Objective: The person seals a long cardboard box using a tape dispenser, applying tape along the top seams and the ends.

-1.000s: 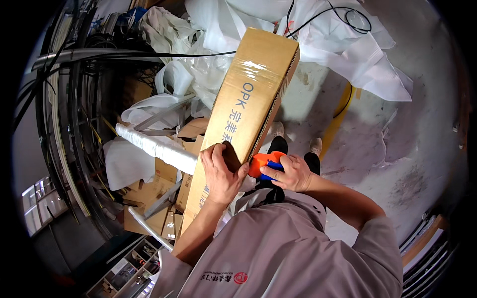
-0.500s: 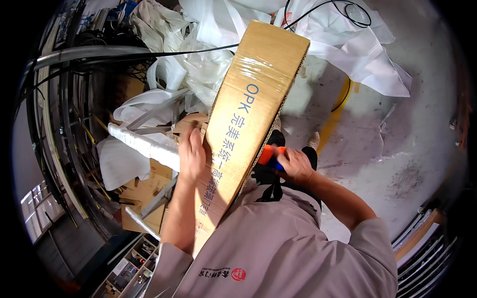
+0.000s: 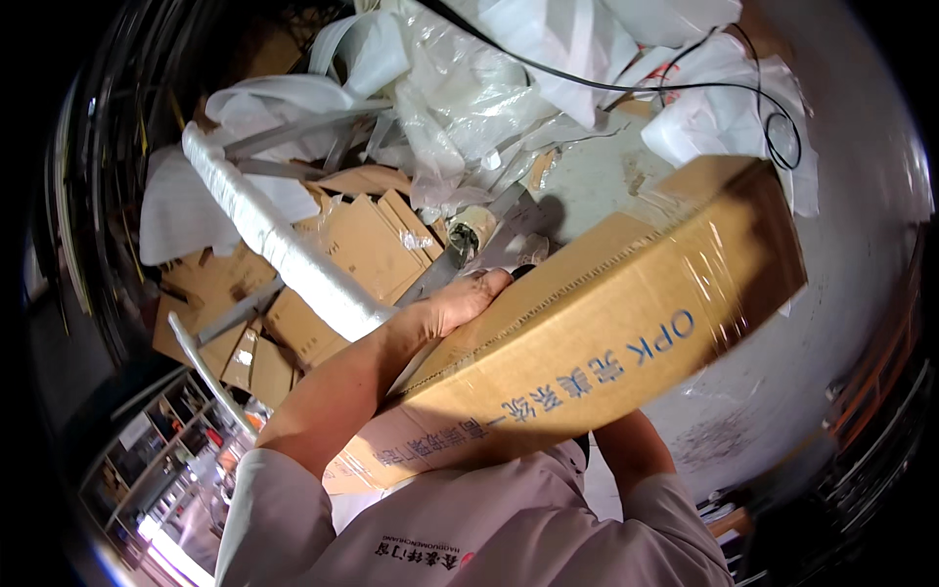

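Note:
A long brown cardboard box (image 3: 587,342) with clear tape round it lies slantwise across my front, from my lower left up to the right. My left hand (image 3: 471,301) is closed on its far long side, near the middle, with the fingertips partly hidden. My right forearm (image 3: 634,445) goes under the near side of the box, which hides the right hand and whatever it holds.
A bar wrapped in white film (image 3: 284,249) sticks out on the left above flattened cardboard (image 3: 362,245). Plastic sheeting (image 3: 469,88) and a black cable (image 3: 685,88) lie ahead. A compartmented tray (image 3: 156,440) stands lower left.
The box has swung to the right and turned, its far end now lower. My left hand has moved right along with it. The right hand, earlier at an orange and blue item, is now hidden.

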A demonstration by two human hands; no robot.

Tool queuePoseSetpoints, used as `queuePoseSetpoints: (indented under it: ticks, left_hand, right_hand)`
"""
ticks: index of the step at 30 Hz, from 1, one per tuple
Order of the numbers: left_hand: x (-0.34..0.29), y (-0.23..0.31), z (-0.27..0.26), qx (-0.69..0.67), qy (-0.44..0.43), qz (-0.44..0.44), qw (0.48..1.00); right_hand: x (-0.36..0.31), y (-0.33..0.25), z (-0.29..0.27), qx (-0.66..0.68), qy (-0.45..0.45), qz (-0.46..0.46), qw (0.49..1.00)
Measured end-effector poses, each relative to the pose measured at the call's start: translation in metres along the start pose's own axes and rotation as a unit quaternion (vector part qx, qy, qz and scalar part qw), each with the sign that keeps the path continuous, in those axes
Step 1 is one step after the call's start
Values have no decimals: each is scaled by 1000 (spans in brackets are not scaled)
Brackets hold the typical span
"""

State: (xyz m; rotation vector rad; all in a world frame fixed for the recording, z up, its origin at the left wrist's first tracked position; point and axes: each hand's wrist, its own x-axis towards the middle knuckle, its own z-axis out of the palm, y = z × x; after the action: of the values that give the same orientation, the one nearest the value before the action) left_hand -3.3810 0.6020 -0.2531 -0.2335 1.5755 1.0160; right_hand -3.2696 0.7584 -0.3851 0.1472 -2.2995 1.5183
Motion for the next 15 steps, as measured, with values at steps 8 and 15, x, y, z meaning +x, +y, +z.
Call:
queuePoseSetpoints:
  ticks: [8,15]
  left_hand:
    - [0,-22,-13,-131,405,-1,905]
    - [-37,-9,-33,-298,437,10,848]
  right_hand:
    - [33,10,66,113,15,-2,994]
    - [62,1,90,126,89,-109,982]
